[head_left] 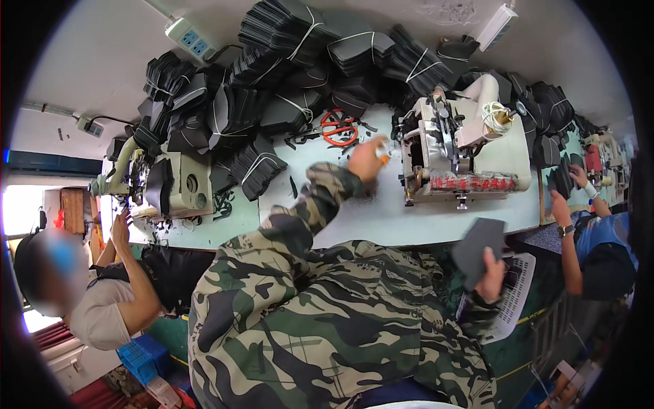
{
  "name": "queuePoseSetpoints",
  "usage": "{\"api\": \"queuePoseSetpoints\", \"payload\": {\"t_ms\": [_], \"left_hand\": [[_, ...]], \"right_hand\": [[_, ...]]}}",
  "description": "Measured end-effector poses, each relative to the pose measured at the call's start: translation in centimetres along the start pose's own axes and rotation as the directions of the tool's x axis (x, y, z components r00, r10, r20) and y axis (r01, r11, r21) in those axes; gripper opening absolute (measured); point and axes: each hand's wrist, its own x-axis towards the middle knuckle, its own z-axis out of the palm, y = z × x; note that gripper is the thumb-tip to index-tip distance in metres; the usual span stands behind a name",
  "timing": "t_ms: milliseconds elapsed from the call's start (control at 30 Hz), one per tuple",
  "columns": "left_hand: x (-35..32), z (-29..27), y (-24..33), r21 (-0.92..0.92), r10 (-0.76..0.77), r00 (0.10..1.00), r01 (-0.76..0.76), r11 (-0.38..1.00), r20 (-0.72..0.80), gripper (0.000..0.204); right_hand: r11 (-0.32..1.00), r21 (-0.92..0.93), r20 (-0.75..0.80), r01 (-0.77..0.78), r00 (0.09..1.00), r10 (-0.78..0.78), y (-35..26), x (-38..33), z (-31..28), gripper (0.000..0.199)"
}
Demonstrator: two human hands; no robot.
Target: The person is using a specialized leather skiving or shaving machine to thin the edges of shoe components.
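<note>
My left hand grips a small orange-tipped bottle; my right hand pinches dark grey fabric pieces, which might slip floorward.

I count three sewing machines: one at the bench's right end, one at its left end, one on the next bench. One pair of orange scissors, two power strips, and more tied black bundles along the far edge than I can count.
</note>
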Motion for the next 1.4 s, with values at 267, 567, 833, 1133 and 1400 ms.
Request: {"api": "queuePoseSetpoints", "payload": {"t_ms": [267, 567, 833, 1133, 1400], "left_hand": [[2.4, -4.4, -7.9, 0.667, 0.358, 0.888, -0.083, 0.74, -0.288, 0.05], [3.9, -5.7, -8.8, 0.599, 0.378, 0.904, -0.193, 0.777, -0.199, 0.046], [-8.2, -0.8, 2.1, 0.125, -0.079, 0.994, 0.069, 0.99, 0.081, 0.029], [-13.7, 1.0, 0.4, -0.184, -0.04, 0.98, 0.077, 0.98, 0.193, 0.047], [-11.3, 0.3, -2.4, -0.605, -0.302, 0.896, 0.443, 0.662, 0.327, 0.022]], "right_hand": [[0.958, -0.1, 0.329, -0.27, 0.899, 0.288, 3.0, -0.1, 10.5, 0.028], [0.943, -0.172, 0.387, -0.285, 0.861, 0.331, 2.8, 0.6, 12.5, 0.028], [0.967, -0.254, 0.166, -0.01, 0.985, 0.053, 4.0, 1.9, 15.3, 0.028], [0.718, -0.541, 0.653, 0.439, 0.757, 0.029, 10.2, 5.2, 18.3, 0.058], [0.802, -0.538, 0.607, 0.26, 0.779, 0.155, 9.5, 5.9, 18.6, 0.054]]}}
